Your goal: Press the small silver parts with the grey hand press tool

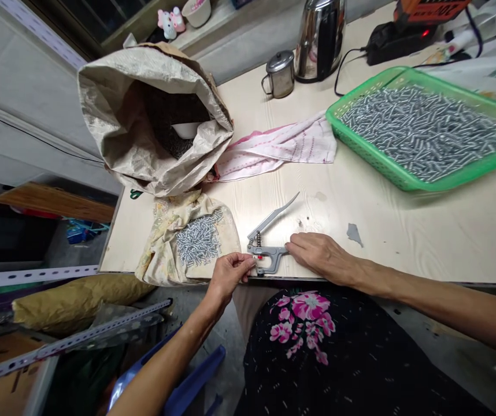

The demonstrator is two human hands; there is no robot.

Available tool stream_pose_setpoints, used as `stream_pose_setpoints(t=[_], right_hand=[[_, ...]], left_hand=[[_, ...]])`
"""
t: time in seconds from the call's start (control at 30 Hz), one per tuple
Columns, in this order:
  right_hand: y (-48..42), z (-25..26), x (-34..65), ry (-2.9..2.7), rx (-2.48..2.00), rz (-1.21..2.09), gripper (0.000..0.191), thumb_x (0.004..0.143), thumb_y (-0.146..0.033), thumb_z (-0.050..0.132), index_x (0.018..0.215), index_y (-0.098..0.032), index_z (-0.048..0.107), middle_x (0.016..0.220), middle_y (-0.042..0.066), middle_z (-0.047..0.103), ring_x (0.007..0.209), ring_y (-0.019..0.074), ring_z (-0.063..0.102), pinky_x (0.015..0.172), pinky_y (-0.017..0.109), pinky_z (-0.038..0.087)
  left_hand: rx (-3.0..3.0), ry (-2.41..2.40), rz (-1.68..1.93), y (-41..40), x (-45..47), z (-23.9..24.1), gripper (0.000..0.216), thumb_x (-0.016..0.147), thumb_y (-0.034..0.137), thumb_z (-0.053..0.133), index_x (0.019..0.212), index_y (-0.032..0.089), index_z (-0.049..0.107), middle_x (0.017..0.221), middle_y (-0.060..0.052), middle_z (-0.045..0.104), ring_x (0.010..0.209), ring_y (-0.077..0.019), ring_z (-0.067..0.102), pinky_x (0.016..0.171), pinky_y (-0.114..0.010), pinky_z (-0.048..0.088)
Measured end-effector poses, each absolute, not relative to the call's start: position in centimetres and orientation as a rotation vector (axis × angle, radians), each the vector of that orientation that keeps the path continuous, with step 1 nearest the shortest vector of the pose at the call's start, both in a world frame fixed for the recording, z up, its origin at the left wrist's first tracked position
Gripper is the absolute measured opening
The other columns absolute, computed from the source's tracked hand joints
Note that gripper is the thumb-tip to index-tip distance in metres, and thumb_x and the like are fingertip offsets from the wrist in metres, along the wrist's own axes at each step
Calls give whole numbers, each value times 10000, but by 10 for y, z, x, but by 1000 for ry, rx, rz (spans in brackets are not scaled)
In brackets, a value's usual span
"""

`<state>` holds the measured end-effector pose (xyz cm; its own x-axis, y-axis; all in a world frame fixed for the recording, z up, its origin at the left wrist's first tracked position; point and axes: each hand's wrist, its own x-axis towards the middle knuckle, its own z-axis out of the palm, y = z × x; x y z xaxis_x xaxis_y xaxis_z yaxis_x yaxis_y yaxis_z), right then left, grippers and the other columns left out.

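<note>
A grey metal hand press with a long lever (pixel 269 237) lies at the near edge of the pale wooden table (pixel 404 231). My left hand (pixel 228 274) pinches its fingertips together at the jaw of the press; what they hold is too small to name. My right hand (pixel 317 257) rests on the table with its fingers laid over the tool's lower handle. Just left of the press, a pile of small silver screws (pixel 199 240) lies on a patterned cloth (pixel 165 242).
An open woven sack (pixel 152 115) stands at the table's left. A green basket (pixel 425 133) full of silver screws sits at the right, a pink-striped towel (pixel 278 144) between them. A kettle (pixel 319 37) and small lidded cup (pixel 279 72) stand behind. Perforated metal rails (pixel 70 341) lie below left.
</note>
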<state>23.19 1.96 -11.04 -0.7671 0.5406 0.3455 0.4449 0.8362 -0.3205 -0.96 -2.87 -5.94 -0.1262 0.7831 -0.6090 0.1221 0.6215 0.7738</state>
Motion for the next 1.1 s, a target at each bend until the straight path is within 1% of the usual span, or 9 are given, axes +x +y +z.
stream_pose_setpoints(t=[0.37, 0.7, 0.8, 0.87, 0.9, 0.97, 1.0, 1.03, 1.1], right_hand=[[21, -110, 233, -2547, -707, 285, 236, 940, -48, 353, 825, -171, 519, 791, 44, 516, 690, 167, 427, 622, 314, 344], [31, -105, 231, -2624, -760, 403, 257, 969, -64, 337, 812, -174, 508, 799, 34, 534, 685, 155, 429, 639, 298, 349], [37, -96, 234, -2690, -778, 502, 231, 996, -148, 359, 849, -172, 536, 852, 51, 573, 727, 164, 482, 666, 300, 395], [46, -92, 238, -2692, -807, 504, 181, 992, -309, 456, 973, -167, 567, 1023, 101, 606, 875, 206, 536, 741, 334, 444], [52, -91, 241, -2682, -831, 474, 274, 956, -406, 529, 1077, -162, 563, 1155, 140, 590, 993, 248, 539, 800, 375, 460], [64, -91, 245, -2672, -877, 393, 648, 824, -556, 671, 1293, -155, 474, 1384, 207, 471, 1216, 351, 453, 920, 487, 444], [70, -91, 247, -2681, -887, 366, 812, 754, -601, 720, 1361, -153, 418, 1437, 223, 422, 1283, 390, 397, 962, 534, 419], [76, -92, 248, -2698, -884, 350, 918, 700, -628, 749, 1395, -153, 384, 1455, 228, 406, 1319, 413, 359, 989, 564, 396], [84, -93, 248, -2737, -848, 337, 982, 649, -649, 768, 1406, -160, 376, 1424, 218, 449, 1329, 423, 353, 1017, 587, 365]], left_hand=[[780, 1711, 584, -24, -3, -66, 363, 567, 396, 864, 703, 111, 685, 525, 18, 593, 472, -74, 504, 435, -176, 393], [822, 1723, 210, -3, -1, -55, 227, 713, 311, 783, 695, 118, 666, 399, 67, 498, 327, -49, 418, 358, -159, 326], [818, 1726, 157, -1, 0, -53, 206, 737, 293, 764, 692, 119, 662, 394, 66, 500, 324, -53, 431, 357, -158, 337], [819, 1721, 158, -2, 1, -53, 229, 726, 312, 779, 688, 121, 659, 398, 63, 506, 330, -57, 452, 361, -156, 347], [818, 1719, 167, -2, 1, -53, 247, 714, 327, 792, 687, 122, 657, 402, 63, 508, 332, -56, 458, 362, -155, 351], [809, 1719, 182, -3, 1, -54, 277, 693, 350, 813, 693, 122, 656, 407, 66, 510, 329, -54, 459, 362, -152, 352], [803, 1721, 187, -4, 1, -54, 285, 688, 356, 818, 697, 121, 655, 408, 68, 509, 324, -52, 456, 360, -151, 351], [798, 1721, 190, -5, 1, -54, 288, 689, 357, 819, 699, 121, 655, 409, 68, 510, 320, -50, 451, 359, -151, 351], [793, 1723, 193, -5, 1, -55, 279, 701, 349, 812, 694, 120, 652, 411, 66, 513, 315, -49, 444, 358, -154, 352]])
